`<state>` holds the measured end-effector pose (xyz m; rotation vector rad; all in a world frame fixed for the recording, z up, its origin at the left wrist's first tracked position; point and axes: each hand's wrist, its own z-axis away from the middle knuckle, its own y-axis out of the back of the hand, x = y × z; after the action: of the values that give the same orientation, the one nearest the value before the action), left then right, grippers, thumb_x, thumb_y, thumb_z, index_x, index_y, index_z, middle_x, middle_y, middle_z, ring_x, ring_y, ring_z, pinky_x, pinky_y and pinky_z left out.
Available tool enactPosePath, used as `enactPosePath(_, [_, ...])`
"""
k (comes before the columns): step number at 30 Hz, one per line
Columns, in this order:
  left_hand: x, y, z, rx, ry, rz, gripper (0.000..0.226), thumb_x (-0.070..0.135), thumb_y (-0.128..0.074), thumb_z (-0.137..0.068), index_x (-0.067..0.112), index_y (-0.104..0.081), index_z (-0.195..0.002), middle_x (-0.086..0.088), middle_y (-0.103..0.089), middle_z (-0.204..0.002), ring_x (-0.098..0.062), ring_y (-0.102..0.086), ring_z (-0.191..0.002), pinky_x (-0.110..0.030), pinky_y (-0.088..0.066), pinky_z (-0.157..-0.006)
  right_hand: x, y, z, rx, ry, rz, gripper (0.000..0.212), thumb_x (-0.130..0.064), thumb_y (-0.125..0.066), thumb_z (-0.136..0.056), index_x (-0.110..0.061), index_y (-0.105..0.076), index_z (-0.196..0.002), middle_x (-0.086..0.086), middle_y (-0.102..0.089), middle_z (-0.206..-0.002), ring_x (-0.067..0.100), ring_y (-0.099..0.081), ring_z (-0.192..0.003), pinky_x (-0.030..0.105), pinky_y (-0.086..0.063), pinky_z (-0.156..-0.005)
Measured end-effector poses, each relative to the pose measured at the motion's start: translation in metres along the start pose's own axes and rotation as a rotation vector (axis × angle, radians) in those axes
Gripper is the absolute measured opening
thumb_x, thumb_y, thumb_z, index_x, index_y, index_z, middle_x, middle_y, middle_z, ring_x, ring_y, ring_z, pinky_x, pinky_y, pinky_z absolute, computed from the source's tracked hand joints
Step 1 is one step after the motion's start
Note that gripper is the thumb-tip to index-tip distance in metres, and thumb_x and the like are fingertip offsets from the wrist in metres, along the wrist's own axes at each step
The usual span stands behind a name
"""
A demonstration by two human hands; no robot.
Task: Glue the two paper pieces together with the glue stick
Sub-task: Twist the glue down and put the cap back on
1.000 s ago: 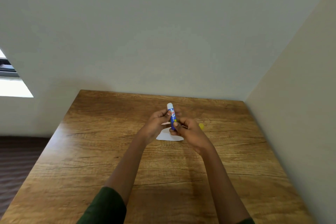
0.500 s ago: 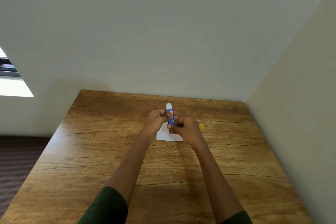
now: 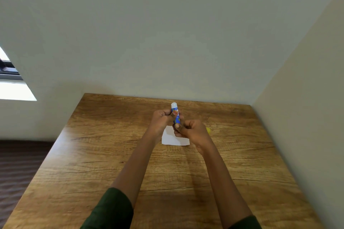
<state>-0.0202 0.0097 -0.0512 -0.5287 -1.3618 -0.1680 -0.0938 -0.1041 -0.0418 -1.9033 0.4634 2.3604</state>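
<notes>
Blue glue stick with a white tip (image 3: pixel 175 114) is held upright in the air above the table's far half, both hands on it. Left hand (image 3: pixel 161 119) is wrapped around the upper barrel, fingers closed on it. Right hand (image 3: pixel 191 131) grips the bottom end, fingertips pinched round the base. The white end points up — can't tell whether that's a cap or exposed glue.

Directly below the hands lies a white rectangular paper piece (image 3: pixel 174 138), flat on the brown wood-grain table (image 3: pixel 111 154), partly hidden by the right hand. I see only one sheet clearly; the second could be stacked with it or hidden, can't tell. A small yellow object (image 3: pixel 208 130) peeks out just beside the right hand on the table — possibly the stick's cap, too little showing to be sure.

Step in hand, as I read it: readying the stick, likely twisting the base to feed glue out. No glue on the paper yet that I can see.

Next move calls for one hand to let go, the other to turn the tip down onto the paper, free hand pinning the sheet so it doesn't slide.
</notes>
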Motion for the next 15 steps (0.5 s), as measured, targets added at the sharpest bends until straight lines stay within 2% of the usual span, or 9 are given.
enactPosePath(3, [-0.001,-0.001,0.001,0.012,0.008,0.002,0.017,0.012,-0.06,-0.087,0.0,-0.069,-0.096,-0.008,-0.072,-0.086,-0.015,-0.068,-0.079,-0.021,-0.055,-0.072,-0.002,-0.002,0.0,0.147,0.039,0.144,0.025,-0.024,-0.084,-0.066,-0.007,-0.076,-0.083,0.009,-0.074,-0.076,0.023,-0.072,-0.072,0.037,-0.059,-0.077])
enactPosePath(6, [0.002,-0.002,0.0,0.004,0.022,0.037,0.017,0.013,-0.06,-0.087,0.0,-0.068,-0.096,-0.01,-0.071,-0.086,-0.016,-0.069,-0.075,-0.022,-0.056,-0.066,-0.005,-0.006,0.002,0.197,0.062,0.194,0.027,-0.027,-0.086,-0.063,-0.006,-0.073,-0.073,0.013,-0.073,-0.074,0.03,-0.071,-0.074,0.041,-0.058,-0.074])
enactPosePath(8, [0.005,-0.002,0.0,-0.001,0.022,0.046,0.019,0.012,-0.06,-0.087,-0.002,-0.068,-0.097,-0.011,-0.072,-0.084,-0.015,-0.07,-0.072,-0.021,-0.055,-0.063,-0.007,-0.004,0.001,0.116,0.035,0.122,0.028,-0.023,-0.081,-0.07,-0.001,-0.071,-0.084,0.014,-0.071,-0.08,0.029,-0.07,-0.078,0.042,-0.059,-0.079])
enactPosePath(10, [0.007,-0.001,-0.001,-0.001,0.005,0.019,0.019,0.012,-0.06,-0.087,-0.002,-0.067,-0.097,-0.012,-0.071,-0.085,-0.015,-0.069,-0.073,-0.02,-0.054,-0.063,-0.009,0.0,0.001,-0.045,-0.018,-0.005,0.029,-0.019,-0.069,-0.084,0.004,-0.067,-0.102,0.012,-0.068,-0.091,0.023,-0.067,-0.086,0.035,-0.058,-0.083])
enactPosePath(12, [0.008,0.001,-0.001,-0.006,-0.012,-0.015,0.018,0.013,-0.059,-0.088,0.0,-0.067,-0.097,-0.013,-0.07,-0.087,-0.016,-0.067,-0.077,-0.019,-0.053,-0.067,-0.011,0.003,0.001,-0.158,-0.057,-0.106,0.031,-0.016,-0.056,-0.093,0.007,-0.062,-0.112,0.013,-0.066,-0.099,0.021,-0.066,-0.09,0.026,-0.057,-0.082])
enactPosePath(15, [0.007,0.002,-0.001,-0.012,-0.005,-0.019,0.02,0.014,-0.059,-0.088,-0.001,-0.067,-0.099,-0.015,-0.07,-0.089,-0.019,-0.067,-0.078,-0.023,-0.055,-0.069,-0.012,0.004,0.002,-0.108,-0.025,-0.051,0.029,-0.012,-0.059,-0.091,0.009,-0.063,-0.111,0.015,-0.068,-0.092,0.017,-0.066,-0.081,0.02,-0.057,-0.072])
